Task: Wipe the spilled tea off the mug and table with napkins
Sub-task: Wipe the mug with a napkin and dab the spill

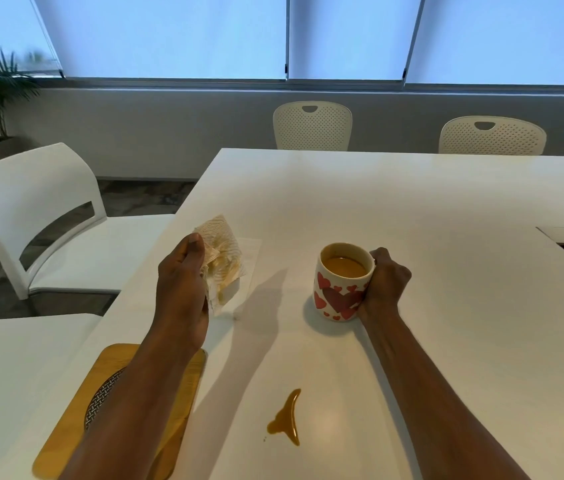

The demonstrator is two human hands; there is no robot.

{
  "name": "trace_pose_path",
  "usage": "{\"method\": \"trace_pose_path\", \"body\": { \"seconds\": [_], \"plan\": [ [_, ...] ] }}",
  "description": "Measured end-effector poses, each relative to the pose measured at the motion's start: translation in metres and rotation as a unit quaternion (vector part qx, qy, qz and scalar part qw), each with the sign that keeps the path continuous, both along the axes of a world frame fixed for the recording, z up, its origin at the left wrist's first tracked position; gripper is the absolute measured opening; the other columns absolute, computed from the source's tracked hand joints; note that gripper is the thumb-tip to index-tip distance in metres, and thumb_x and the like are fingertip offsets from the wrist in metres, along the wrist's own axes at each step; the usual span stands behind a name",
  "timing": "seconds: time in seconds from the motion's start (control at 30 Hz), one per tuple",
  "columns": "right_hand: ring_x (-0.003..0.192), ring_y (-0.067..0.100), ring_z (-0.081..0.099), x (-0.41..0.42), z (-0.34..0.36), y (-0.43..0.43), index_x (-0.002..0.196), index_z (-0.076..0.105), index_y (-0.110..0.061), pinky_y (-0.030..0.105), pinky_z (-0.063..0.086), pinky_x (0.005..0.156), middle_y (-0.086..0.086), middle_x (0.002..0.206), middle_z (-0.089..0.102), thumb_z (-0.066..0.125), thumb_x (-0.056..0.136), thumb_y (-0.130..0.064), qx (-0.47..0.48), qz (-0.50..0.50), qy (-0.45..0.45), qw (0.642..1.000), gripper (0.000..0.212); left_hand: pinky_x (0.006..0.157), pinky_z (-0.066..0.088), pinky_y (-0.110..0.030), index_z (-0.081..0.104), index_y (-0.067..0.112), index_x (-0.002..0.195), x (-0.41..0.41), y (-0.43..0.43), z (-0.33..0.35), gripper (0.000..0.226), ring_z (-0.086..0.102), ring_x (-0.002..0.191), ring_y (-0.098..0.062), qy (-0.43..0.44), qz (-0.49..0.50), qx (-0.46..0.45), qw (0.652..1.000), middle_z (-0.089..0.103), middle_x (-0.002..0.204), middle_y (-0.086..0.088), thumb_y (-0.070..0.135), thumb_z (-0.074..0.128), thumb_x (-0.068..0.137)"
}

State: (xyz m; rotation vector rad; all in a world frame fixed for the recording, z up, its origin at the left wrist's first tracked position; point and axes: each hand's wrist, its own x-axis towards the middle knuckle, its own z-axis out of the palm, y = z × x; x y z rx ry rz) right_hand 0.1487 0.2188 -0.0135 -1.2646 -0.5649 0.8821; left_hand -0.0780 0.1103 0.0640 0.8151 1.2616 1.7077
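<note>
The left grip (pixel 183 289) is closed on a crumpled napkin (pixel 222 249) with brown wet spots. It is held up just over a flat white napkin (pixel 251 249) that lies near the left edge of the table (pixel 412 209). The right grip (pixel 386 285) is curled around the handle side of the mug (pixel 339 289). The mug has red hearts, has tea inside, and stands upright on the table. A small brown tea puddle (pixel 287 419) sits on the table, closer to the person, between the two arms. A wooden board (pixel 111 372) lies under the left arm.
</note>
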Motion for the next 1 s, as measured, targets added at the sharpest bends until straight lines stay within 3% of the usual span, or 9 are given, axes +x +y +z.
{"method": "trace_pose_path", "body": {
  "seconds": [0.13,0.3,0.57,0.7,0.83,0.9,1.0],
  "plan": [
    [0.064,0.024,0.060,-0.001,-0.004,0.002,0.062,0.060,-0.005,0.037,0.048,0.064,0.008,0.063,0.061,0.057,0.088,-0.016,0.001,0.000,-0.009,1.000,0.029,0.066,0.054,-0.025,0.068,0.031,0.080,-0.001,-0.001,-0.003,0.032,0.067,0.084,-0.007,0.004,0.001,-0.005,1.000,0.072,0.081,0.017,0.029,0.043,0.100],
    [0.066,0.024,0.061,-0.002,-0.007,0.002,0.064,0.060,-0.005,0.038,0.049,0.065,0.007,0.064,0.061,0.056,0.090,-0.016,0.004,0.004,-0.018,1.000,0.029,0.087,0.051,-0.038,0.064,0.030,0.090,-0.003,-0.003,-0.005,0.024,0.063,0.101,-0.015,0.004,0.005,-0.013,1.000,0.067,0.104,0.011,0.029,0.043,0.100],
    [0.065,0.025,0.061,-0.001,-0.009,0.003,0.061,0.061,-0.007,0.038,0.050,0.065,0.006,0.063,0.063,0.056,0.091,-0.015,0.025,0.000,-0.039,0.999,0.031,0.091,0.051,-0.040,0.065,0.031,0.089,-0.002,-0.008,-0.006,0.025,0.064,0.101,-0.015,0.002,0.007,-0.012,1.000,0.067,0.102,0.010,0.029,0.043,0.100],
    [0.053,0.011,0.062,0.000,-0.012,-0.003,0.054,0.063,-0.018,0.026,0.050,0.054,-0.012,0.048,0.062,0.054,0.092,-0.012,0.064,0.031,-0.059,0.996,0.039,0.099,0.047,-0.048,0.064,0.030,0.093,-0.002,-0.013,-0.005,0.022,0.060,0.112,-0.023,-0.011,0.001,-0.014,1.000,0.066,0.114,0.004,0.029,0.043,0.100],
    [0.056,0.013,0.059,0.007,-0.009,-0.010,0.053,0.065,-0.021,0.029,0.048,0.057,-0.009,0.050,0.062,0.057,0.089,-0.012,0.054,0.062,-0.068,0.994,0.038,0.094,0.050,-0.043,0.065,0.029,0.096,0.000,-0.022,-0.006,0.023,0.063,0.108,-0.021,-0.052,-0.016,-0.014,0.998,0.068,0.111,0.005,0.027,0.043,0.101],
    [0.064,0.017,0.057,0.010,-0.006,-0.015,0.063,0.064,-0.015,0.034,0.047,0.063,-0.001,0.060,0.061,0.059,0.090,-0.018,0.042,0.065,-0.062,0.995,0.028,0.084,0.054,-0.039,0.066,0.027,0.101,0.001,-0.027,-0.009,0.023,0.064,0.107,-0.022,-0.083,-0.029,-0.019,0.996,0.069,0.112,0.004,0.026,0.043,0.101],
    [0.072,0.024,0.059,0.016,0.004,-0.026,0.083,0.061,-0.005,0.037,0.049,0.067,0.008,0.076,0.063,0.053,0.096,-0.029,0.055,-0.020,-0.166,0.984,0.029,0.082,0.055,-0.043,0.060,0.019,0.124,0.002,-0.034,-0.013,0.031,0.064,0.110,-0.028,-0.142,-0.064,-0.034,0.987,0.066,0.122,-0.005,0.027,0.042,0.100]
  ]
}}
